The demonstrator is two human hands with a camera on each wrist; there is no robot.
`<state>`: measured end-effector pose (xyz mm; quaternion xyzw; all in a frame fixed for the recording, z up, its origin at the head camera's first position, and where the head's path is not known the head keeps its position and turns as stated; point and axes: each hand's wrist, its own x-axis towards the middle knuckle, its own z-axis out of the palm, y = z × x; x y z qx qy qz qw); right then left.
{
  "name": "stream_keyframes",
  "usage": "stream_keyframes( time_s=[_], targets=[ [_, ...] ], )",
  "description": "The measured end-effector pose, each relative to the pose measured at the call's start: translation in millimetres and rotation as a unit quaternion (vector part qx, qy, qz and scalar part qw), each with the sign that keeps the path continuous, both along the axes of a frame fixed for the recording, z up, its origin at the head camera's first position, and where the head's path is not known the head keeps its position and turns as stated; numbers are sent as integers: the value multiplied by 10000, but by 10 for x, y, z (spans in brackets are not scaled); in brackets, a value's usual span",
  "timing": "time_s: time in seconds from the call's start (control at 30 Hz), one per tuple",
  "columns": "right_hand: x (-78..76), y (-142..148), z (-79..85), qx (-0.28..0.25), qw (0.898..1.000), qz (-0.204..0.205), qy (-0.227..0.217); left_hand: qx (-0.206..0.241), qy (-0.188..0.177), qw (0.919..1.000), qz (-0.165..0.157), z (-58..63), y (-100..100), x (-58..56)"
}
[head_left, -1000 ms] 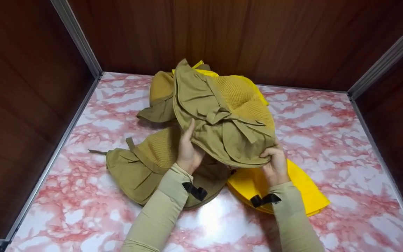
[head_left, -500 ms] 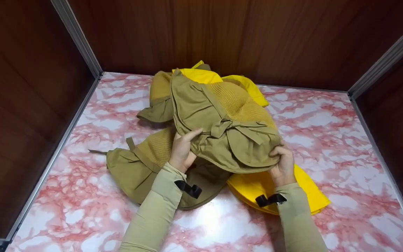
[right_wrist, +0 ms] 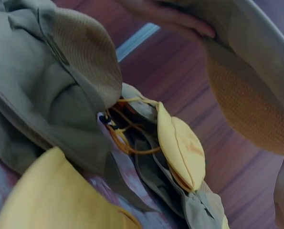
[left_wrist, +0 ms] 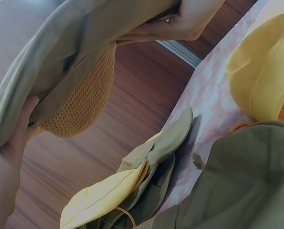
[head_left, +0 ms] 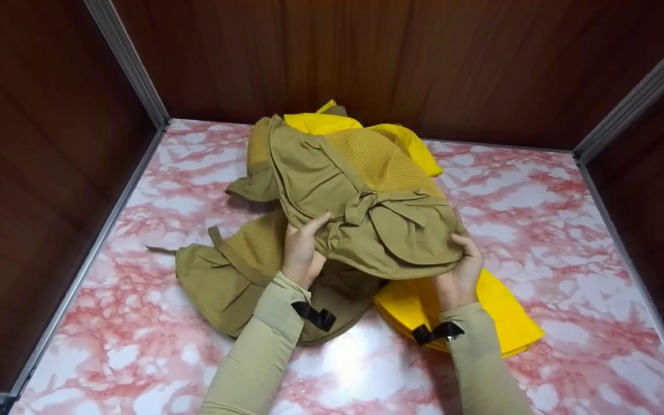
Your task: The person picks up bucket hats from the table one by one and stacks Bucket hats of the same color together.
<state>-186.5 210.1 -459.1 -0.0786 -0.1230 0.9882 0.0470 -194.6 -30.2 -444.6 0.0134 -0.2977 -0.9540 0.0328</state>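
Both hands hold up a khaki sun hat (head_left: pixel 309 167) by its brim, above the other hats. It has a tan mesh crown (head_left: pixel 372 153) and a fabric bow (head_left: pixel 363 204) on its band. My left hand (head_left: pixel 303 253) grips the near left part of the brim, thumb on top. On the near right part, my right hand (head_left: pixel 461 268) pinches the brim. From below, the left wrist view shows the held hat's mesh crown (left_wrist: pixel 82 102) hanging down between the hands. In the right wrist view, the fingers (right_wrist: pixel 180 19) of my left hand press the brim's underside.
Another khaki hat (head_left: pixel 211 282) lies at the front left, its tie reaching leftward. A yellow hat (head_left: pixel 510 314) rests at the front right. More khaki (head_left: pixel 257 184) and yellow hats (head_left: pixel 418 153) are piled by the back wall (head_left: pixel 343 57). Wooden side walls flank the marbled table (head_left: pixel 539 219).
The held hat has shifted left, and its far edge has dropped, uncovering more yellow fabric behind it. My left thumb now lies more slanted across the brim.
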Motion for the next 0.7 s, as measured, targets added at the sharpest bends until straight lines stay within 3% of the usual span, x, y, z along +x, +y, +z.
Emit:
stream_keyframes(
  time_s=[0.2,0.43,0.7],
  targets=[
    [-5,-79,3,-11,9992,-171,-358,60,-24,10000,28,-17,9,15],
    [-6,-168,1,-26,9965,-367,-751,113,-78,9995,278,-16,62,34],
    [28,-292,23,22,9962,-371,-787,129,-51,9992,368,-32,108,48]
  ],
)
